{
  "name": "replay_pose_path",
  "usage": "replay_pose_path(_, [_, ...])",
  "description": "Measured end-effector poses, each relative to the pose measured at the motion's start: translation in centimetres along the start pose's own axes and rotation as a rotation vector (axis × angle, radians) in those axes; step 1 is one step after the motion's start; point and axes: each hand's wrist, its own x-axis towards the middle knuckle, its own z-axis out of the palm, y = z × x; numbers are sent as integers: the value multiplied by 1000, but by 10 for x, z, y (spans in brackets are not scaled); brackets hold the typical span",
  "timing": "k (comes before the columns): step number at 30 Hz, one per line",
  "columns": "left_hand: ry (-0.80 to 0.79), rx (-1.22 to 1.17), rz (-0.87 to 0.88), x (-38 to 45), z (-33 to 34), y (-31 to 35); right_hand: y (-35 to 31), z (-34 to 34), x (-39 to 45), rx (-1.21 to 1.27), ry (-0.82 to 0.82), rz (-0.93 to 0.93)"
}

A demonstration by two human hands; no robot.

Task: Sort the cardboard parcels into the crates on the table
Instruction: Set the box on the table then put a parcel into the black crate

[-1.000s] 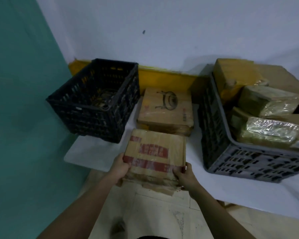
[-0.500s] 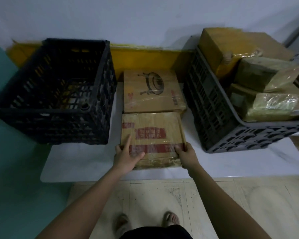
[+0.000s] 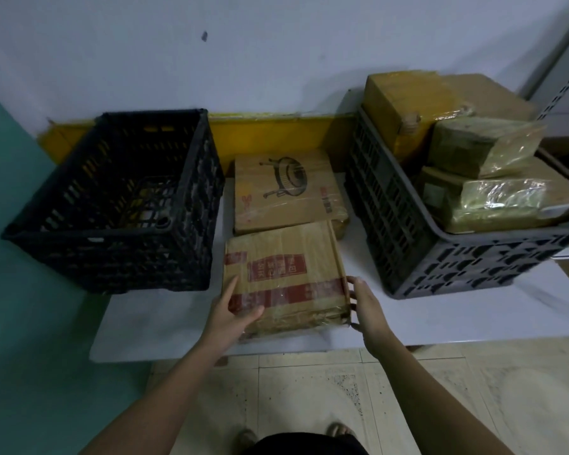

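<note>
Cardboard parcel with red tape [image 3: 284,277] lies flat at the frame's centre on the white surface [image 3: 151,320], between the black crate [image 3: 119,198] at left and the parcel-filled grey crate [image 3: 440,244] at right, just in front of a printed parcel [image 3: 286,192]. The left hand [image 3: 230,310] rests on its near-left corner, fingers straight and thumb spread. The right hand [image 3: 367,307] touches its right edge with relaxed, open fingers.

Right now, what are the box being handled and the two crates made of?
The box: brown cardboard, glossy clear tape reflecting light over red print. The left crate: black, probably moulded plastic, given its lattice walls. The right crate: grey, likely plastic too.
</note>
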Motion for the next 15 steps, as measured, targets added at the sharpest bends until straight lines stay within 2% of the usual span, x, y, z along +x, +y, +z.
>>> replay_pose_path(2, [-14, -98, -6, -4, -8, -5, -1, -10, 1, -1, 49, -49])
replay_pose_path(4, [-28, -171, -21, -8, -10, -10, 2, -15, 1, -30, 71, -1])
replay_pose_path(6, [-38, -212, -39, -11, -5, -15, 7, -16, -4, 18, -41, 181])
replay_pose_path(8, [-47, -229, -53, -14, -2, -16, 9, -16, -9, 103, -138, 266])
replay_pose_path(11, [-86, -163, -34, -17, -2, -7, -1, -15, -11, 176, -95, 190])
replay_pose_path(15, [-55, 148, 131, -13, 3, 38, -34, -5, -14, 184, -39, 38])
